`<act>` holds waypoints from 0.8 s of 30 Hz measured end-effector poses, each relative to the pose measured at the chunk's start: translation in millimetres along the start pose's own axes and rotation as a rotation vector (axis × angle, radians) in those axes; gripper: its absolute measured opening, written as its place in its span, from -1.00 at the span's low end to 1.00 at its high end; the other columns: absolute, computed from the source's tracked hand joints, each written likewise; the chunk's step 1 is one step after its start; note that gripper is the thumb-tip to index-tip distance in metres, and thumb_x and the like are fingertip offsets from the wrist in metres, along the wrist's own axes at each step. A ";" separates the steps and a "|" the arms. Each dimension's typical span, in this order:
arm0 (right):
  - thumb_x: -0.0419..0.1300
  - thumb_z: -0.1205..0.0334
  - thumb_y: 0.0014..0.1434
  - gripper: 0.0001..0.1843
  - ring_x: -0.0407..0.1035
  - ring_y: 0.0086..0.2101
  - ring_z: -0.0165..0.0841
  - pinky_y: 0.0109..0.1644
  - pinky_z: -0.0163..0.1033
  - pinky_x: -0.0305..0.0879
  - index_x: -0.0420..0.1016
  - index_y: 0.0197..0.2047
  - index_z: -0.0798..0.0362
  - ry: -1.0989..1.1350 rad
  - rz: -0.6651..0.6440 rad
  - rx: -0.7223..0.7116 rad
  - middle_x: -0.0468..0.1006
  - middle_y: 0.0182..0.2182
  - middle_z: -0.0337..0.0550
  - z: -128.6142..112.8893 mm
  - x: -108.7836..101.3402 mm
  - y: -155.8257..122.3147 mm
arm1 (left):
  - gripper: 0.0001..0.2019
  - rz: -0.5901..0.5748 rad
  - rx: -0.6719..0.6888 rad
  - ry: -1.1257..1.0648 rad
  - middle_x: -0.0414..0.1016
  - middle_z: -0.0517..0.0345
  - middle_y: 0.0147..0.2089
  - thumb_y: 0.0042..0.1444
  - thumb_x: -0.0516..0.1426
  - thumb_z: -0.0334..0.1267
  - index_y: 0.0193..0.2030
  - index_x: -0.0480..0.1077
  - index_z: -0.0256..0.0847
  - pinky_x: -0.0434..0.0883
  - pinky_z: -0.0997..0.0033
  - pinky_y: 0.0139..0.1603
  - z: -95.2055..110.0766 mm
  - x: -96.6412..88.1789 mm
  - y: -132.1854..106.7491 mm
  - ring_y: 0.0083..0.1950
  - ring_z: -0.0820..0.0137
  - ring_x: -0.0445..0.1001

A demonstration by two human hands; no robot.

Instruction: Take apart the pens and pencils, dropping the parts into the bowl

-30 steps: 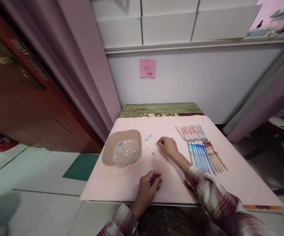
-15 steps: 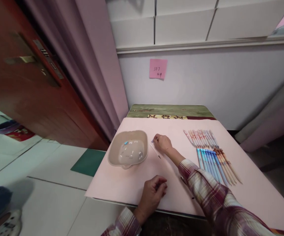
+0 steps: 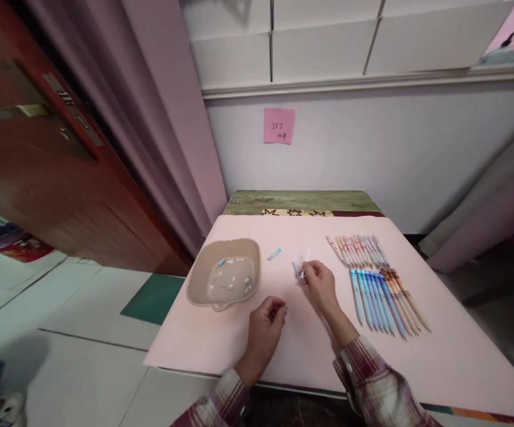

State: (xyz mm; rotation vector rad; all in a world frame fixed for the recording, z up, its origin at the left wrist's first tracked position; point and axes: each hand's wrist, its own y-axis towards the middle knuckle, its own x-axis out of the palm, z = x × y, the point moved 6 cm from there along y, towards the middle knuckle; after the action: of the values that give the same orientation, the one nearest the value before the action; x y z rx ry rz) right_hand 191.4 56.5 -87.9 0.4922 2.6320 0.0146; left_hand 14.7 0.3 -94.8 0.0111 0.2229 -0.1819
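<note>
My right hand (image 3: 321, 286) is closed in a pinch on a thin pen part (image 3: 299, 274), pale with a darker end and blurred, just above the pink tabletop. Nearer to me, my left hand (image 3: 263, 332) is curled, thumb against fingers; a speck shows at the fingertips, too small to name. A short blue pen piece (image 3: 274, 254) lies between the basin and my right hand. The beige basin (image 3: 191, 290) at left holds several small clear and white bits and one small blue piece (image 3: 222, 262).
On the right lie rows of pens: blue pens (image 3: 375, 299), brown-topped pens (image 3: 406, 299) and, behind them, pale red-patterned pens (image 3: 359, 251). A pink note (image 3: 279, 126) is stuck on the wall. The table's near edge (image 3: 203, 372) is close to my forearms.
My right hand has drawn back toward me and right. The blue piece now shows where it was, and the thin dark-tipped rod is gone from the table. My left hand has moved slightly forward.
</note>
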 end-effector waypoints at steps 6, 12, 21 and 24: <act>0.28 0.08 0.00 -0.73 0.29 -0.58 -0.48 -0.50 -0.37 0.21 0.33 -0.35 0.06 0.794 0.373 0.074 0.49 -0.49 -0.27 41.8 -25.7 -3.1 | -0.93 0.130 0.125 0.379 0.46 0.16 -0.38 0.09 0.07 -0.32 -0.39 0.35 -0.19 0.30 0.45 -0.28 14.8 26.9 64.2 -0.32 0.40 0.42; 0.31 0.13 0.01 -0.68 0.28 -0.58 -0.52 -0.48 -0.40 0.21 0.33 -0.22 0.05 0.843 0.430 0.052 0.42 -0.52 -0.36 49.0 -24.9 3.5 | -0.80 0.114 -0.035 0.683 0.51 -0.03 -0.32 0.01 0.18 -0.14 -0.29 0.35 -0.21 0.29 0.33 -0.27 18.8 59.9 104.7 -0.23 0.20 0.49; 0.30 0.02 0.03 -0.68 0.36 -0.51 -0.46 -0.46 -0.36 0.31 0.36 -0.33 0.09 0.887 0.380 0.110 0.49 -0.46 -0.22 44.7 -33.5 10.4 | -0.93 0.064 -0.078 0.736 0.52 0.08 -0.42 0.03 0.10 -0.28 -0.43 0.37 -0.19 0.26 0.40 -0.34 22.3 54.5 102.7 -0.34 0.31 0.48; 0.29 0.01 0.05 -0.67 0.37 -0.48 -0.45 -0.46 -0.37 0.30 0.38 -0.33 0.10 0.878 0.356 0.095 0.51 -0.41 -0.18 35.8 -37.7 8.7 | -0.93 0.037 0.101 0.634 0.49 0.21 -0.41 0.03 0.11 -0.26 -0.43 0.36 -0.17 0.26 0.47 -0.34 32.8 51.2 79.4 -0.39 0.42 0.43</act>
State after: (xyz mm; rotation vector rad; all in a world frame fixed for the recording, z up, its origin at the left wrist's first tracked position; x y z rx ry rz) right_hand 241.5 49.0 -102.6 1.2066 3.3403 0.2773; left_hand 85.3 68.2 -74.9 0.1751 0.8451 -0.1482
